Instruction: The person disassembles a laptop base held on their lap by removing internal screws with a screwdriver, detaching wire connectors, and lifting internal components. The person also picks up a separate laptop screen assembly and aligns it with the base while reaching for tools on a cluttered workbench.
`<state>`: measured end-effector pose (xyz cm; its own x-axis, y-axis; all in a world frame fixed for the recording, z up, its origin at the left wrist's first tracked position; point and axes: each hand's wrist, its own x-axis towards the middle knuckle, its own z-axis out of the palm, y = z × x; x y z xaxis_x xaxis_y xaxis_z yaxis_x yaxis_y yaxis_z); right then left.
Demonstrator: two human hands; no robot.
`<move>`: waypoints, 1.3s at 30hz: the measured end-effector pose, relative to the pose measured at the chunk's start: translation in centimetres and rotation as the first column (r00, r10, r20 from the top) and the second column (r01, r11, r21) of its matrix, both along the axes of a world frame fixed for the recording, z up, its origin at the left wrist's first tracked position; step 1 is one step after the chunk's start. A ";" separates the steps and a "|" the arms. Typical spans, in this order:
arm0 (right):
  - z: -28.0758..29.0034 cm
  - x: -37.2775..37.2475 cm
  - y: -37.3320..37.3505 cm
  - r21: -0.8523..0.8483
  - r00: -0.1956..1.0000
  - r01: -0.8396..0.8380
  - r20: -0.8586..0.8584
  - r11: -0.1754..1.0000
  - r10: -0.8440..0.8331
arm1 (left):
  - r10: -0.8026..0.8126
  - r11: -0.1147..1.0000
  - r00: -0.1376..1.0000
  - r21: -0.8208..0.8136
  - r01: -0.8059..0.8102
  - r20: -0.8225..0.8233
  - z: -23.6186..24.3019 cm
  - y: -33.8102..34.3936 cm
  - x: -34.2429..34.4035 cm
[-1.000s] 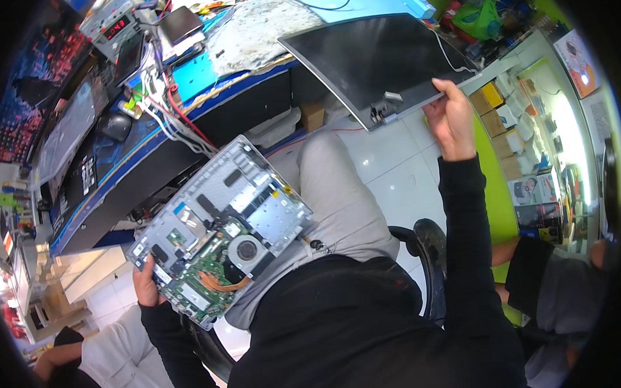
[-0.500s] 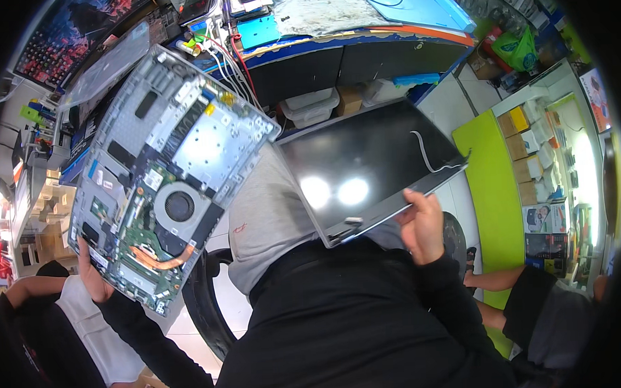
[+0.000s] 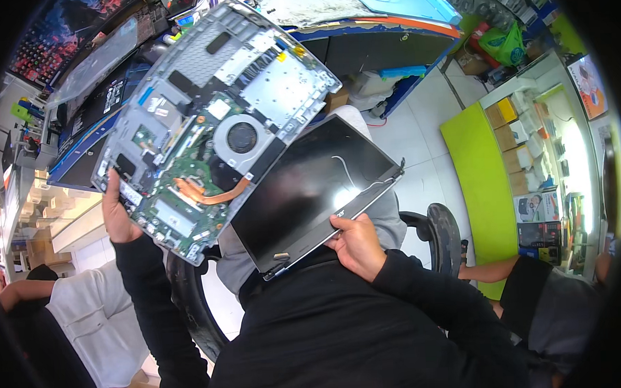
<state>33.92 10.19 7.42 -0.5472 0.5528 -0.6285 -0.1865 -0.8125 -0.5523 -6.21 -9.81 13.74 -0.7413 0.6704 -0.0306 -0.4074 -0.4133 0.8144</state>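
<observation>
**Laptop in two pieces, one per hand**

We have the laptop screen (image 3: 303, 187) face up over the lap, a thin white cable (image 3: 343, 169) lying across the glass. Left of the screen and partly in front of its far edge, the laptop base (image 3: 290, 92) is held tilted, insides toward us; whether the two touch, we can't tell.

Good handling, we'd judge: grip rims only, no thumb on the glass, no pressure on the fan (image 3: 241, 137) or circuit board (image 3: 199, 169), loose cable clear of the base.

Right hand (image 3: 359, 246): nearly closed, pinching the screen's near border, thumb on top, fingers mostly tucked under. Left hand (image 3: 117, 213), left of the screen: thumb up along the base's outer edge, fingers hidden behind; how tight, we can't tell.

Right of the screen: chair armrest (image 3: 445, 237), then green panel (image 3: 485, 208). Beyond it: desk (image 3: 414, 26).
</observation>
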 end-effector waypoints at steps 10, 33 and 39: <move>-2.0 -0.6 1.0 -0.326 0.991 -0.044 0.106 0.944 0.083 | 0.043 0.998 0.996 -0.041 -0.046 -0.078 -5.1 8.0 2.0; -4.7 6.5 20.9 0.620 0.663 -0.692 0.748 0.370 -0.014 | 0.020 0.991 0.998 -0.129 -0.028 -0.062 -7.0 10.8 1.1; -3.2 5.0 20.3 0.330 0.724 -0.619 0.592 0.713 0.355 | 0.017 0.992 0.994 -0.121 -0.029 -0.104 -6.5 10.7 1.3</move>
<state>38.96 30.51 4.27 -0.5468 0.5803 -0.6036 0.5359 -0.3113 -0.7848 -4.93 0.87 7.21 -0.7599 0.6491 -0.0340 -0.3105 -0.3165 0.8963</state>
